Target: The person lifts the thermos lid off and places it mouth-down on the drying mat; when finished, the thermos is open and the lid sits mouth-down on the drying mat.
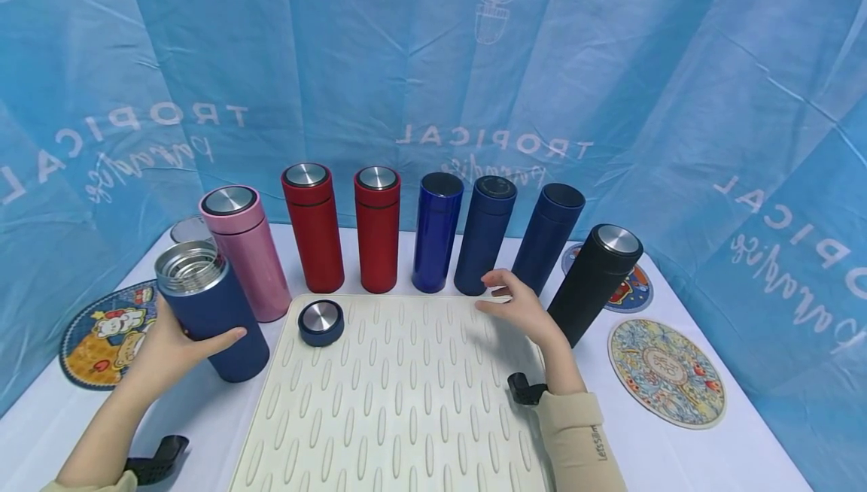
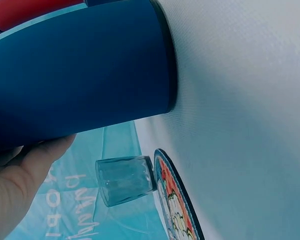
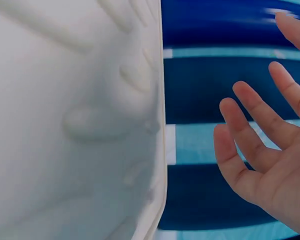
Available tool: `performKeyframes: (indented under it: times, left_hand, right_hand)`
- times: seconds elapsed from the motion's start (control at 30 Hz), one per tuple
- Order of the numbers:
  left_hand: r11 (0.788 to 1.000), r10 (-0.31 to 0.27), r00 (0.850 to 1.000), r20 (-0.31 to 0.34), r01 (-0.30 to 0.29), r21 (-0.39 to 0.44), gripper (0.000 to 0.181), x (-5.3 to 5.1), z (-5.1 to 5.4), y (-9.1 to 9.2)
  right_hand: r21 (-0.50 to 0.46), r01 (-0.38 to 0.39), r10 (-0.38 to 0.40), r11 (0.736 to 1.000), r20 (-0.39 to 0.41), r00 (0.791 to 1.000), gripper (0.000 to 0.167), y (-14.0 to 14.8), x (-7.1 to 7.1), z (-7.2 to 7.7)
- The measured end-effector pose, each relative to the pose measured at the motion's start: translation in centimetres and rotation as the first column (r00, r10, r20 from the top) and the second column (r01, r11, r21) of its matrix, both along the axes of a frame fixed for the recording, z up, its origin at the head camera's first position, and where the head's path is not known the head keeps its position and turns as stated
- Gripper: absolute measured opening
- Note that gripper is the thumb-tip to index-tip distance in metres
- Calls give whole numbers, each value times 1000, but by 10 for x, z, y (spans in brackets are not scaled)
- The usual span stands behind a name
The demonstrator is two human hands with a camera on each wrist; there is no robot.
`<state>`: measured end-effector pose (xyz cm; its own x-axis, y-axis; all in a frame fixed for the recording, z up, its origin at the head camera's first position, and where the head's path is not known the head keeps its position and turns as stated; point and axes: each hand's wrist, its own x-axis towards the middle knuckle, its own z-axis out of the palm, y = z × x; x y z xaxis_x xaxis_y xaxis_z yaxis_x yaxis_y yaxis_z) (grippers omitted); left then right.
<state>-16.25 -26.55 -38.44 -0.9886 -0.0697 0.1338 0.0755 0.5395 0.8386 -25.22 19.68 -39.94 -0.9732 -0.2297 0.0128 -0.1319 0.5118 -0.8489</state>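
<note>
My left hand (image 1: pixel 172 345) grips a navy vacuum flask (image 1: pixel 233 345) at the left. Its lid is off, so the steel neck shows. Seen from the left wrist, the flask (image 2: pixel 90 70) has its base against the white tablecloth, with fingers (image 2: pixel 45 155) along its side. The navy, steel-topped lid (image 1: pixel 321 323) lies on the cream mat (image 1: pixel 406 372), near its far left corner. My right hand (image 1: pixel 518 308) hovers over the mat's far right part, fingers spread and loosely bent, holding nothing; the right wrist view shows the palm (image 3: pixel 290 185) bare. Nearest it are two capped navy flasks (image 1: pixel 484 240).
Along the back stand a pink flask (image 1: pixel 257 274), two red flasks (image 1: pixel 314 244), a glossy blue flask (image 1: pixel 433 244) and, at right, a black flask (image 1: pixel 589 289). Round coasters (image 1: pixel 667 375) lie at both sides. A glass cup (image 2: pixel 125 180) stands on a left coaster.
</note>
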Motion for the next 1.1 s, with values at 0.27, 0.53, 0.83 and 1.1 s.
performKeyframes:
  times: [0.27,0.53,0.83,1.1]
  left_hand:
    - [1000,-2,1000,-8,2,9,115,-1,0,0]
    - [1000,2,1000,-8,-2,10,116,0,-2,-1]
    - [992,56,998,-24,-53,113,109,6,7,4]
    - [991,115,953,-280,-91,100,103,9,37,11]
  right_hand:
    - [-15,26,-26,1000,0,1000,47,14,-1,-12]
    - [-6,48,-48,999,35,998,49,17,-3,-19]
    - [36,46,-46,998,-3,999,51,17,-4,-22]
    - [71,36,-36,997,-4,999,51,18,-2,-23]
